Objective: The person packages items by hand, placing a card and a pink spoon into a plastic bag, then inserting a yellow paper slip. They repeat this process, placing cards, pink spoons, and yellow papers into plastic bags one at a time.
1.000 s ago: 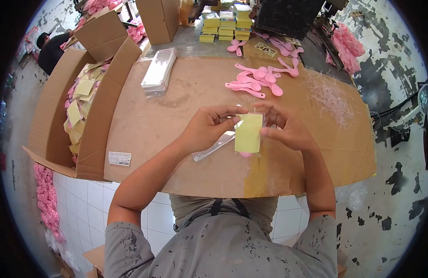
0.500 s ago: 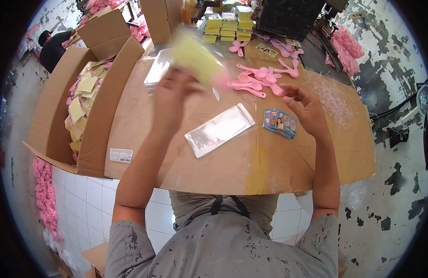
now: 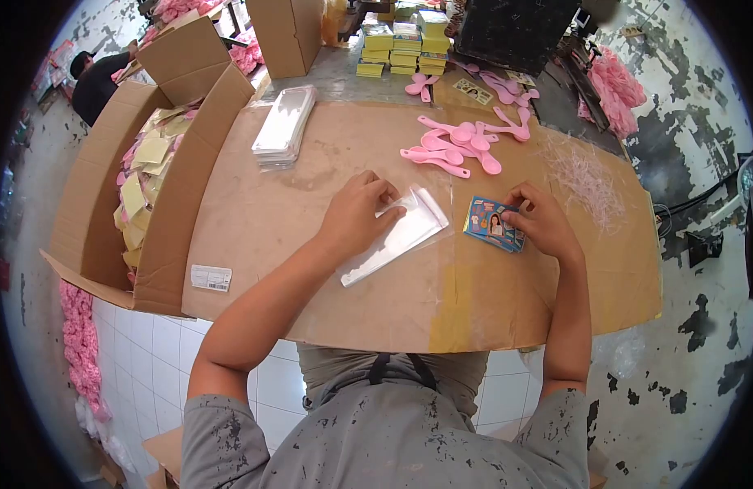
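Observation:
My left hand (image 3: 364,213) rests over a stack of clear plastic sleeves (image 3: 393,247) at the table's middle. Its thumb and forefinger are apart near the sleeves' upper right end, and nothing shows between them. On the right, my right hand (image 3: 541,218) pinches the edge of a small pile of blue printed cards (image 3: 489,223) with thumb and fingers. Whether it grips one card or several is hidden. Behind the cards lies a heap of pink plastic spoons (image 3: 462,143).
A large cardboard box (image 3: 160,253) at the left holds many yellow-and-pink packets (image 3: 134,200). Another sleeve stack (image 3: 285,122) lies at the back left. Stacked card bundles (image 3: 405,41) stand at the back; clear plastic strips (image 3: 588,179) lie right. A person (image 3: 99,85) is far left.
My left hand has come down to the sleeves, and the blurred yellow-and-pink packet it carried is gone from it. My right hand has moved from beside the spoons down onto the cards.

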Demonstrator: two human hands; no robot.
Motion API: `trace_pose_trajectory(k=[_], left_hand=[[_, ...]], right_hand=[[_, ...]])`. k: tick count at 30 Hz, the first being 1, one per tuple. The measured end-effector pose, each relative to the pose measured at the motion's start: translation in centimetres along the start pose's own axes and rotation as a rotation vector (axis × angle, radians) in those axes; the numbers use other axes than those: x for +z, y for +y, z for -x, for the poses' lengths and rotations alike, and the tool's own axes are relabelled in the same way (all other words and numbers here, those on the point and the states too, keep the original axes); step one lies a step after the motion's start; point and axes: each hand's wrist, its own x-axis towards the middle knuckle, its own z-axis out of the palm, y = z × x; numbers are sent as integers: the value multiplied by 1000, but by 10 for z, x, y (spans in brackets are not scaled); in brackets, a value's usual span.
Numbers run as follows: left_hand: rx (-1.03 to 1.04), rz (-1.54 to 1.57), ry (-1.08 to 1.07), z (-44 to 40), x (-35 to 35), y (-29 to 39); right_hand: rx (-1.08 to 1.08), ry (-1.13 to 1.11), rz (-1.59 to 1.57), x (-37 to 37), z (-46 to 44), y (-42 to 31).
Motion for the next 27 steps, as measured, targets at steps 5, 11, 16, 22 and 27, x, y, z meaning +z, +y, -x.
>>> trace_pose_trajectory(k=[5,11,16,22,27], left_hand=[[-153,261,7,-1,-9,4],[-148,262,1,-1,-7,6],[2,224,20,0,-11,9],[-19,714,-46,-7,-20,2],[-145,898,-214,-2,-32,18]], right_hand=[[-57,18,-129,-5,3,-6],[-59,6,-722,39,-1,-23],[-302,85,-104,65,-7,-47],[-254,67,-30,63,-2,-54],[-88,121,-535,52,-4,-49]])
